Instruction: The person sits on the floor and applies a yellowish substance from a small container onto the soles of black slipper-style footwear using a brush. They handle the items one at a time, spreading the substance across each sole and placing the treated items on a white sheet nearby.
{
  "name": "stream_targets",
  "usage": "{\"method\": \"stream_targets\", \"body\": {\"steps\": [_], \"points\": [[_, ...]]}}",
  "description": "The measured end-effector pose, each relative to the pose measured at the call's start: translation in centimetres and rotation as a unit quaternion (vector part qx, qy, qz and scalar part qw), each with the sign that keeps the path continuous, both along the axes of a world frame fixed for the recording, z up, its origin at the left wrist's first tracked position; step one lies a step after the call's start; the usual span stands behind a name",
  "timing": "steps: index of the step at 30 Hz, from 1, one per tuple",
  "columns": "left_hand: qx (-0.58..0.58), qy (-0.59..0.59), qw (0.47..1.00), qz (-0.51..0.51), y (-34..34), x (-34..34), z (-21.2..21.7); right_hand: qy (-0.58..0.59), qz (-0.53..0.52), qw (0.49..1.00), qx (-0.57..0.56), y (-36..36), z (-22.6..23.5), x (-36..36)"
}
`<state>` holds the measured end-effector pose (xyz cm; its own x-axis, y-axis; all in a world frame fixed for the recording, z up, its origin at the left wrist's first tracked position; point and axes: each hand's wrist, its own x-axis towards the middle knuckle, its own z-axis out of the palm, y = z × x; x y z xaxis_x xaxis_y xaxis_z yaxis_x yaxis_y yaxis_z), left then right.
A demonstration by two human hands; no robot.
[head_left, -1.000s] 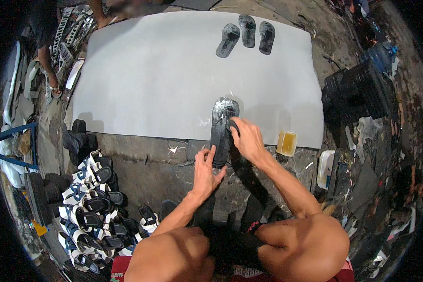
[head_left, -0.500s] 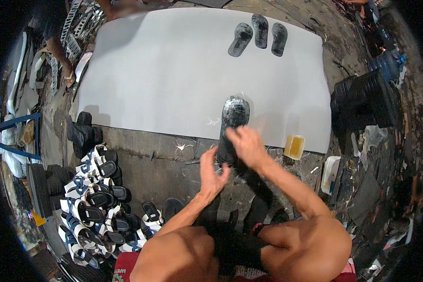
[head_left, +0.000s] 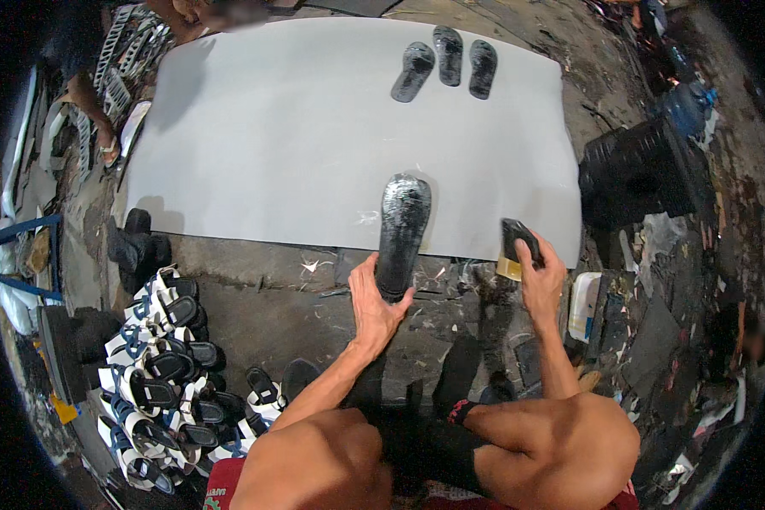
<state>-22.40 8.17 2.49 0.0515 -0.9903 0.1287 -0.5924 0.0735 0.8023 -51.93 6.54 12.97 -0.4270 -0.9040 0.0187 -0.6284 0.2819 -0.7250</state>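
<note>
Right of the heap of sandals (head_left: 168, 365), the left hand (head_left: 374, 308) clasps the near end of the black sole (head_left: 405, 223), which overhangs the pale sheet (head_left: 297, 127); holding only the edges should steady it and spare its glossy face. Well apart, the right hand (head_left: 544, 282) pinches a dark pad (head_left: 513, 229) over the yellow block (head_left: 508, 269), contact unclear; a level pad seems best.

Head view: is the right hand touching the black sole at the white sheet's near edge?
No, the right hand is well off to the right of that black sole, holding a small dark piece.
</note>
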Motion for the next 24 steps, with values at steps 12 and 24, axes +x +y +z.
{"method": "stream_targets", "body": {"steps": [12,24], "points": [[0.012,0.006,1.0,0.008,0.0,-1.0,-1.2,0.302,0.142,0.938,0.09,10.8,-5.5,-4.4],[0.0,0.007,1.0,0.009,-0.4,-0.8,-0.8,0.271,0.123,0.954,0.046,11.1,-5.5,-3.6]]}}
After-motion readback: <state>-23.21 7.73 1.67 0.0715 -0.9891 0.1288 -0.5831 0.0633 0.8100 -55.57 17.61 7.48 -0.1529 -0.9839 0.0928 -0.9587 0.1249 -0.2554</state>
